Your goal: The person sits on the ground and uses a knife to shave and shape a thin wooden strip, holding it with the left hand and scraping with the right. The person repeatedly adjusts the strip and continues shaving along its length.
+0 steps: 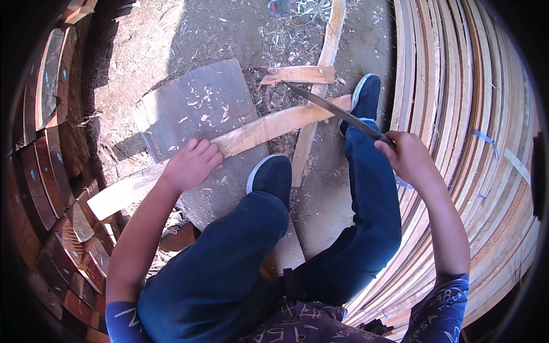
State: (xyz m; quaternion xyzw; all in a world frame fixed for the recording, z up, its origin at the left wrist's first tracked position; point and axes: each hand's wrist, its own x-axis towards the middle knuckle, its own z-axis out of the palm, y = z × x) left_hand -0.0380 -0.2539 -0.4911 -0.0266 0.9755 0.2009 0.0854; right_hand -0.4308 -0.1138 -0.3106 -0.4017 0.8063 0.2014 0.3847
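A long, pale wooden board (274, 126) lies slantwise across the ground in front of me. My left hand (194, 164) has its fingers curled over the board's upper edge, left of the middle. In my right hand (407, 155) is a long, narrow, dark-bladed knife (331, 106); its handle is mostly hidden in the fist. The blade points up and left, over the board's right part, with its tip near a short piece of wood (306, 74). I cannot tell whether blade and board touch. The board's right end lies by my right shoe (366, 97).
A wide grey panel (171, 106), strewn with shavings, lies under the board. Another narrow strip (306, 140) crosses beneath it. Long planks (446, 86) are stacked at the right, and cut timber (48, 166) is piled at the left. My left shoe (271, 177) stands near the board.
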